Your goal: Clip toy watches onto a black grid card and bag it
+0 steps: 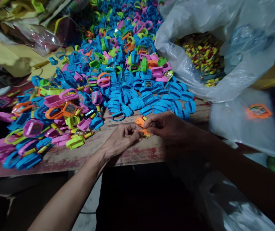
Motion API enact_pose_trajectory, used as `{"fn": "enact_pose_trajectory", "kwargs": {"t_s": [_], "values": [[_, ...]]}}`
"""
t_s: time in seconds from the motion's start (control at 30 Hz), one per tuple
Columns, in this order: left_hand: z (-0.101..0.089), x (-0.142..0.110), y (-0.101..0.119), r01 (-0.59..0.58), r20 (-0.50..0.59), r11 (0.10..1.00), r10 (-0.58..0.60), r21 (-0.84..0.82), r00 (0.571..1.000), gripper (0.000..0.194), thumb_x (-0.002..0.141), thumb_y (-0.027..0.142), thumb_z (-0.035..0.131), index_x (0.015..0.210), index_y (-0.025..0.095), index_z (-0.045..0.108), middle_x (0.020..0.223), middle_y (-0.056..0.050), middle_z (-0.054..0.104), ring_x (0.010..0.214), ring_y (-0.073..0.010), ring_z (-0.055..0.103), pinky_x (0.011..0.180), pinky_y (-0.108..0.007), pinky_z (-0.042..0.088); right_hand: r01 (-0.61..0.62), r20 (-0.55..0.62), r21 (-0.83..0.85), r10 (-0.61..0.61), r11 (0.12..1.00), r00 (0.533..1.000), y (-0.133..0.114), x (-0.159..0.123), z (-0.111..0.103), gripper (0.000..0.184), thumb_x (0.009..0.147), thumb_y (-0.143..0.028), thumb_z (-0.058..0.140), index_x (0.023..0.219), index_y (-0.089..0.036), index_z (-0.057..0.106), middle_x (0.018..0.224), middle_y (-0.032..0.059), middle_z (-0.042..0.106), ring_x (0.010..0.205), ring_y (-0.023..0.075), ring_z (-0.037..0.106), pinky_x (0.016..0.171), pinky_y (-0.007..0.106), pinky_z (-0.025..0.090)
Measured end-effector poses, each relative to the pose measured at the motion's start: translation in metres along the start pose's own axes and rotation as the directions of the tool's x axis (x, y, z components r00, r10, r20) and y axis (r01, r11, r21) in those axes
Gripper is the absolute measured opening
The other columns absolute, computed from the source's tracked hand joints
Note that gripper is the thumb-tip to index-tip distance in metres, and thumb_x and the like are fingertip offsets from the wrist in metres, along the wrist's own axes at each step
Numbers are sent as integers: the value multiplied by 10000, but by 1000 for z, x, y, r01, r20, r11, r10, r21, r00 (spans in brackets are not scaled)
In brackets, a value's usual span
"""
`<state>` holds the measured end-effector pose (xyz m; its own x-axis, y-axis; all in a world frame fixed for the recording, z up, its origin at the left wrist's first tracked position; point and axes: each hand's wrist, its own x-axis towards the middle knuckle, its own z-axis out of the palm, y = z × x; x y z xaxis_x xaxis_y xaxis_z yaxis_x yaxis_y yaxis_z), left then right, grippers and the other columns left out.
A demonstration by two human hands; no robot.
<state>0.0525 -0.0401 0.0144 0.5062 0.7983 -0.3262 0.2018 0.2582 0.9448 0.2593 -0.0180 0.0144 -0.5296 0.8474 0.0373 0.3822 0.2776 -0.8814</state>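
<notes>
Between my two hands, just above the table's front part, is an orange toy watch [140, 122] with a bit of yellow showing at its edges. My left hand [125, 136] pinches its left side with thumb and fingers. From the other side my right hand [162, 125] grips it, its fingertips partly covering a small yellow piece. Much of the watch is hidden by my fingers. Right behind my hands lie blue toy watches [137, 102] in rough rows. To the left, pink, orange, blue and green watches [55, 112] lie mixed, several with yellow tubes beside or in them.
A large heap of watches [123, 41] fills the back of the wooden table [137, 154]. At right stands an open plastic bag [190, 80] of small yellow and red pieces [203, 57]. An orange watch face [259, 111] rests on clear plastic. Yellow packaging [10, 54] lies back left.
</notes>
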Motion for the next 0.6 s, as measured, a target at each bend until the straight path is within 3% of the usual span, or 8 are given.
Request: {"fn": "enact_pose_trajectory", "kwargs": {"t_s": [0.1,0.2,0.27,0.37,0.43,0.5,0.6], "values": [[2,0,1,-4,-6,998,3,-55,1000,334,843,463,664,794,133,637,673,13,515,538,-62,330,498,-229,197,-5,-20,-13,4,1000,1000,0,1,1,68,799,-208,622,819,-163,669,603,-49,520,552,88,469,503,209,317],[-2,-4,11,-62,-27,987,59,-145,998,358,843,484,676,993,159,659,716,17,553,529,-57,361,494,-205,241,-31,5,131,31,991,1000,-5,-3,0,133,843,-254,611,937,-173,660,656,-42,558,587,100,513,545,215,386],[-8,-8,17,-132,-164,976,103,-174,981,361,849,487,672,1042,184,635,784,3,618,526,-60,418,503,-200,311,-67,-7,247,71,967,997,-9,-7,0,157,860,-284,605,958,-174,662,713,-24,585,626,109,539,586,227,433],[-15,-15,17,-211,-418,974,159,-80,894,337,850,470,676,1029,189,624,913,-37,684,621,-94,548,555,-211,414,-77,-76,312,105,947,992,-15,-11,3,133,856,-288,612,884,-172,670,745,-13,599,657,112,553,620,233,459],[-13,-21,12,-184,-417,982,182,35,890,365,832,437,707,1103,206,632,965,-46,692,719,-125,602,602,-221,454,-62,-103,292,96,954,990,-18,-12,8,129,860,-275,602,879,-171,677,738,-15,601,662,115,556,622,233,456],[-6,-29,6,-154,-339,981,184,116,923,489,786,391,764,1224,242,605,1057,-53,688,819,-159,635,669,-244,493,-46,-129,240,79,970,988,-22,-14,17,119,865,-241,590,891,-173,684,745,-12,622,681,122,576,628,234,459],[6,-44,-6,-127,-317,992,116,-14,941,640,772,367,781,1349,273,520,1194,-74,662,925,-195,656,758,-282,535,38,-223,132,-7,991,975,-34,-24,42,132,866,-152,564,918,-178,683,820,7,680,765,138,635,701,241,495]]}}
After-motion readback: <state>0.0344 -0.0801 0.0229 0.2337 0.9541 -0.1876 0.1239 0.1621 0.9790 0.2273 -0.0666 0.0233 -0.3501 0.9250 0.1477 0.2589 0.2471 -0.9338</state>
